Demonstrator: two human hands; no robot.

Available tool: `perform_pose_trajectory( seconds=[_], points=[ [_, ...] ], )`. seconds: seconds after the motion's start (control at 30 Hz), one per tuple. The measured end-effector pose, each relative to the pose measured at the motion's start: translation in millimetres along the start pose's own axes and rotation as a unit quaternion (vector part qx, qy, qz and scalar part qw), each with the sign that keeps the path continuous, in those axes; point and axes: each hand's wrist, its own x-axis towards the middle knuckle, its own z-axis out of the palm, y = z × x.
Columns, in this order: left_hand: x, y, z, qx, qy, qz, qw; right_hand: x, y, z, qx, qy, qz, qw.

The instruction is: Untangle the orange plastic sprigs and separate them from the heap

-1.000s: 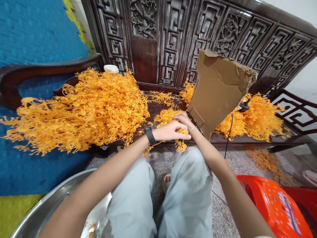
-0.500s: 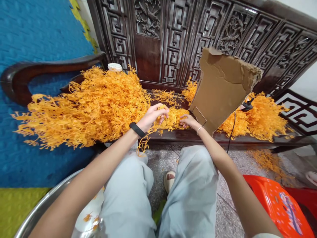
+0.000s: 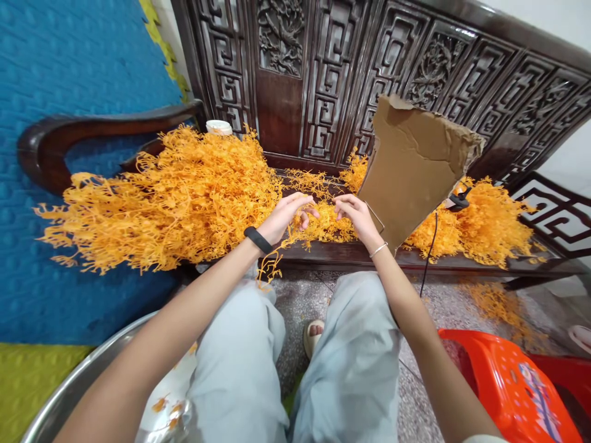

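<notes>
My left hand (image 3: 293, 214), with a black wristband, is closed with curled fingers. A thin orange plastic sprig (image 3: 270, 267) trails from beneath it over the bench edge, apparently held in the fingers. Facing it a short gap away is my right hand (image 3: 353, 215), its fingers bent in a pinch; whatever is between them is too small to make out. Below and between both hands lies a small heap of orange plastic sprigs (image 3: 325, 224). A much larger pile of the same sprigs (image 3: 194, 197) spreads to the left of my left hand.
A brown cardboard sheet (image 3: 410, 166) leans upright right of my right hand. Behind it are more orange sprigs (image 3: 489, 227) and a black device (image 3: 459, 200) with a cord. The dark carved bench (image 3: 281, 117) runs behind. A metal basin (image 3: 50, 406) and red stool (image 3: 498, 369) stand nearby.
My right hand has risen from the small heap and moved closer to my left hand's fingertips. The left hand stays nearly in place, with the sprig still trailing.
</notes>
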Motion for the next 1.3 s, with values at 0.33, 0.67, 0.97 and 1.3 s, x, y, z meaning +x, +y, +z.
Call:
perform_pose_trajectory(
  seconds=[0.33,0.67,0.97,1.3],
  points=[
    [-2,-1,-0.2,0.021,0.011,0.006,1.0,-12,-18,17,-0.091,-0.095,-0.091,0.987],
    [1,-11,-3.0,0.103,0.0,0.008,0.995,-13,-22,19,-0.017,-0.079,-0.072,0.994],
    [0,-8,-4.4,0.119,0.014,0.035,0.992,-13,-20,24,-0.005,-0.101,-0.062,0.993],
    [-2,-1,1.9,0.128,0.019,0.052,0.99,-9,-12,26,-0.056,-0.109,-0.099,0.987]
  ],
)
